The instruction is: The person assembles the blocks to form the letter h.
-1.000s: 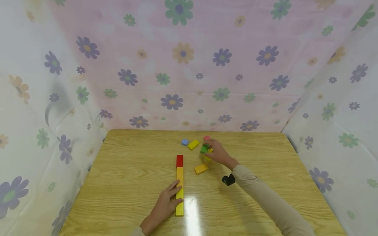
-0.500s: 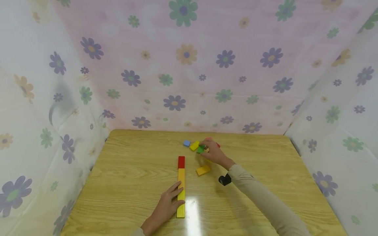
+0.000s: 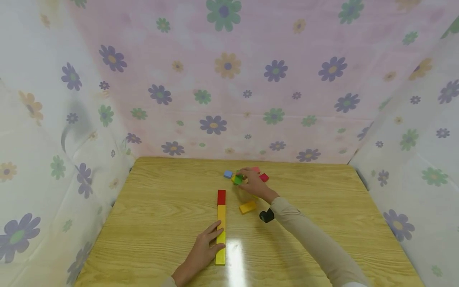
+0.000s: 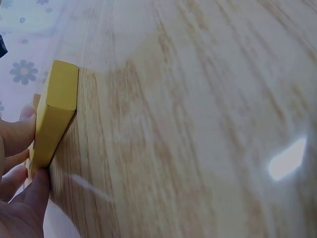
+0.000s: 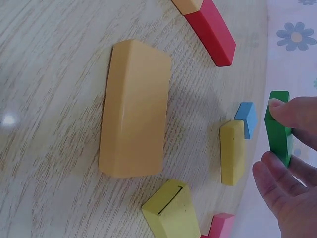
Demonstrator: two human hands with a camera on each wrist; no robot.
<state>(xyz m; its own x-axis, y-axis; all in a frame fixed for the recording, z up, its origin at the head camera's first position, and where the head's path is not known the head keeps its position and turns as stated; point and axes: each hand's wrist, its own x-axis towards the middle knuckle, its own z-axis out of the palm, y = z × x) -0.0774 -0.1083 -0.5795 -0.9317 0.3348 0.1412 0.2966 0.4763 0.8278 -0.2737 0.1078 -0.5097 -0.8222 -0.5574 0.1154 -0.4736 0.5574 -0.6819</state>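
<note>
Between thumb and fingers, my right hand [image 3: 256, 183] pinches a green block [image 3: 238, 179], which overlaps a yellow block [image 5: 233, 153] near the back of the table. The right wrist view shows the green block raised, with the thumb on one side and the fingertips on the other. A straight row runs away from me: a red block [image 3: 221, 197] at the far end, an orange block [image 3: 221, 211], then yellow blocks [image 3: 220, 258]. My left hand [image 3: 199, 249] holds the row at its yellow part, thumb and fingers spread along it.
A blue block [image 3: 228, 174], a pink block [image 3: 255, 170] and a red block [image 3: 264, 177] lie near the back. An orange block [image 3: 248, 207] sits right of the row, with another yellow block [image 5: 173, 213] close by. A black object [image 3: 266, 216] shows beside the right sleeve.
My right hand has carried the green block leftward, from beside the pink block to over the yellow one. A red block at the right has come into sight. The left hand stays on the row.
</note>
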